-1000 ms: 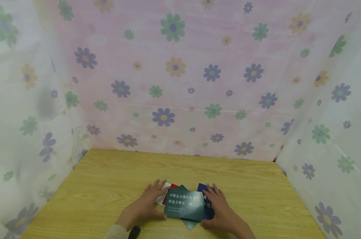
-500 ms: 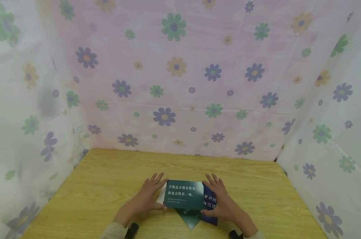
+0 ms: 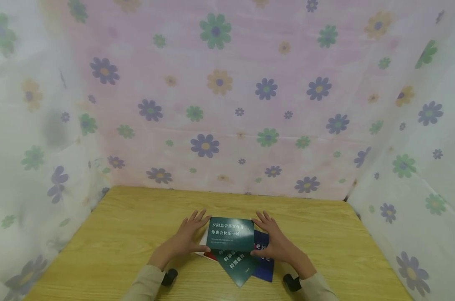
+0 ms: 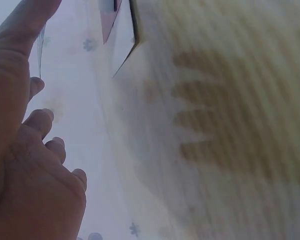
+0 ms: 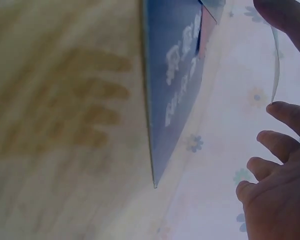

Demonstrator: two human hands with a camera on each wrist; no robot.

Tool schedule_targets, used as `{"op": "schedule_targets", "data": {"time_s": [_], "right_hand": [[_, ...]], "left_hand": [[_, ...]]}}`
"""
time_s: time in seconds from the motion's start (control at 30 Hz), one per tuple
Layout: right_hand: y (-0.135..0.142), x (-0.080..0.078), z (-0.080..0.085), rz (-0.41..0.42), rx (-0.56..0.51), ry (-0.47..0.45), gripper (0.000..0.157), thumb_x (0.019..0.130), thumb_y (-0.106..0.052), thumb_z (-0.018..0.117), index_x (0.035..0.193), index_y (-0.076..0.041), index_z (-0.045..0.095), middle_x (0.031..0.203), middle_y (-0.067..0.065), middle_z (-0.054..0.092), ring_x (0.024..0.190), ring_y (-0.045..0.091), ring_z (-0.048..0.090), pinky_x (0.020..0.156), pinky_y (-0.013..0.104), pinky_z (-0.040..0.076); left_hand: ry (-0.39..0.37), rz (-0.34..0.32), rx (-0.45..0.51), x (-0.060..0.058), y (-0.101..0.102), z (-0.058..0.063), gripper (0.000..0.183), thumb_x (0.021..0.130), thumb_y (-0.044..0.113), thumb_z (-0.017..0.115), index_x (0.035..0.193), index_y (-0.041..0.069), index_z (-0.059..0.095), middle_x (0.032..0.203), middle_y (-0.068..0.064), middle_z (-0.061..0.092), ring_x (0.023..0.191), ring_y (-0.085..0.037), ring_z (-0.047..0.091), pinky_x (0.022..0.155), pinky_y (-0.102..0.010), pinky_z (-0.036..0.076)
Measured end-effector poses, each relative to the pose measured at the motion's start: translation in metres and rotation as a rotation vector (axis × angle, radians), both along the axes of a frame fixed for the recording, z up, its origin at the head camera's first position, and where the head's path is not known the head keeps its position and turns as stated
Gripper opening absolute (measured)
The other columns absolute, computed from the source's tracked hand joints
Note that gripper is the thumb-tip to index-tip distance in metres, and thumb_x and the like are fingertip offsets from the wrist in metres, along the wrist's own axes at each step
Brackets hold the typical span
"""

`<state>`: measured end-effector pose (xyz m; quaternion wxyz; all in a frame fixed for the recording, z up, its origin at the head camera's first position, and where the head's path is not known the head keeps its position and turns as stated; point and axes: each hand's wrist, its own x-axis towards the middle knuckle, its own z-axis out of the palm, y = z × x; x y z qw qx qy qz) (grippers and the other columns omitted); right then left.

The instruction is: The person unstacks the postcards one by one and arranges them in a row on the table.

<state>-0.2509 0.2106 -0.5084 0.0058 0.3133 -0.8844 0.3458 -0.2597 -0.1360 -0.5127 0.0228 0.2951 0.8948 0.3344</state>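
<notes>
A dark green card (image 3: pixel 231 243) with white Chinese lettering is held level by both hands in the head view. My left hand (image 3: pixel 180 242) grips its left edge between thumb and index finger; my right hand (image 3: pixel 278 244) grips the right edge likewise. In both wrist views the card shows edge-on, raised off the table. Beneath it lie a second green card (image 3: pixel 237 269), turned cornerwise, a blue card (image 3: pixel 264 263) at the right, and a white-and-red card (image 4: pixel 124 42) at the left. The held card hides parts of these.
Everything rests on a wood-grain table (image 3: pixel 137 213). Flower-patterned sheets (image 3: pixel 227 104) stand along its back and both sides. A black device sits at the left wrist (image 3: pixel 169 277) and another at the right wrist (image 3: pixel 291 283).
Both hands have moved up and away with the top green card, exposing more of the lower green card. The blue card underneath has shifted slightly and now lies lower.
</notes>
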Motion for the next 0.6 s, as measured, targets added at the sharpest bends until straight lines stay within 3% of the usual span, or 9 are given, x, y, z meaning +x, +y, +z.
{"op": "schedule_targets", "data": {"time_s": [0.13,0.37,0.6], "right_hand": [[0.0,-0.006,0.001,0.007,-0.015,0.011,0.098,0.075,-0.027,0.091,0.152,0.006,0.04,0.165,0.027,0.022,0.15,0.056,0.009,0.115,0.078,0.011],[0.001,-0.019,0.0,-0.017,-0.033,-0.053,0.097,0.077,-0.028,0.09,0.153,0.003,0.04,0.166,0.024,0.021,0.153,0.051,0.006,0.113,0.079,0.018],[0.0,-0.035,-0.003,-0.027,-0.024,-0.019,0.096,0.076,-0.025,0.091,0.153,0.002,0.04,0.164,0.027,0.025,0.152,0.052,0.011,0.111,0.079,0.025]], "left_hand": [[-0.008,-0.008,0.001,-0.007,0.001,0.003,0.097,0.08,0.029,0.087,0.157,0.0,0.034,0.165,-0.028,0.02,0.151,-0.055,0.009,0.115,-0.079,0.006],[-0.031,-0.005,0.001,-0.019,0.0,0.004,0.096,0.082,0.028,0.086,0.158,0.002,0.033,0.166,-0.026,0.02,0.152,-0.054,0.008,0.117,-0.077,0.005],[-0.037,0.006,-0.019,-0.03,-0.002,0.004,0.095,0.085,0.031,0.083,0.159,0.003,0.03,0.166,-0.025,0.02,0.152,-0.053,0.007,0.118,-0.076,0.005]]}}
